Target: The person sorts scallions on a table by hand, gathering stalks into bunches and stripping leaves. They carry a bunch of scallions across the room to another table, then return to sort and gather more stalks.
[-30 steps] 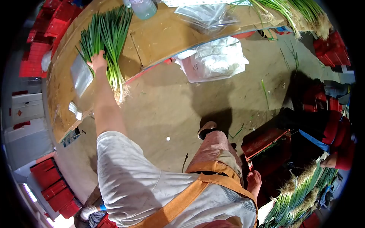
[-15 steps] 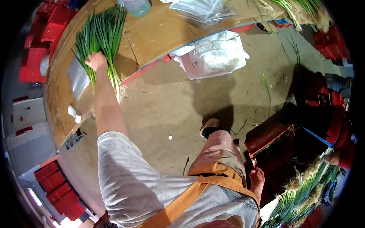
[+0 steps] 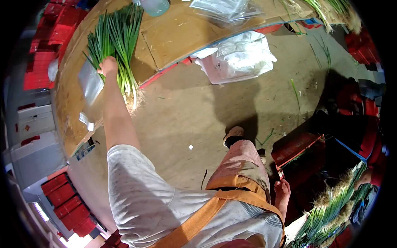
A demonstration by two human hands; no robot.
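My left hand (image 3: pixel 108 66) reaches across to the table at the upper left and is closed around the stems of a bunch of green onions (image 3: pixel 100 41). A second bunch of green onions (image 3: pixel 126 37) lies right against it, its white stems and roots pointing toward me over the table's edge. Part of the stems is hidden under my forearm. A clear plastic bag (image 3: pixel 91 84) lies flat to the left of the hand. Low at my side, my right hand (image 3: pixel 282 191) hangs beside a red crate (image 3: pixel 297 149), fingers loosely bent and apart, holding nothing visible.
The cardboard-topped table (image 3: pixel 165 41) curves along the top, with a bottle (image 3: pixel 155 6) and clear bags (image 3: pixel 225 8) on it. A white plastic-lined container (image 3: pixel 235 58) stands on the floor. Another person's hand (image 3: pixel 364 178) is by piled green onions (image 3: pixel 339 206) at right.
The view has shifted slightly. The bunch under my left hand has come closer to the other bunch, and its stems no longer show left of my forearm. My right hand stays low.
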